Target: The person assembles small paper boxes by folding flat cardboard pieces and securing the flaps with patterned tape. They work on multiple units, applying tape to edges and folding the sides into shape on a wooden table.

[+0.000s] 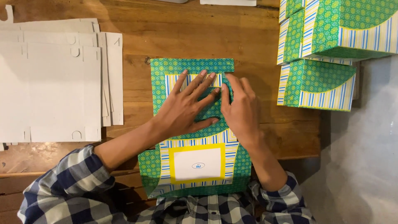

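At the far left of the wooden bench [174, 33] lies a stack of flat grey blanks [54, 83], their notched edges fanned out, well apart from both hands. Next comes the left forearm, its plaid sleeve [66, 182] pushed up, rising slantwise from the lower left toward the middle. The left hand [188, 105] lies palm down with fingers spread and straight, tips pointing up and to the right, pressed flat on the carton [197, 166]; it grips nothing. The carton, a flattened green patterned sheet with blue and yellow striped bands and a white panel framed in yellow, sits at the bench's middle, its lower edge reaching over the bench front toward the person. The right hand [240, 110] lies just beside the left, nearly touching it, fingers together and bent a little, tips pushing down on a green flap near the carton's upper band, holding nothing. Its forearm drops to the lower right. At the far right stand folded boxes [331, 49], stacked, in the same pattern.
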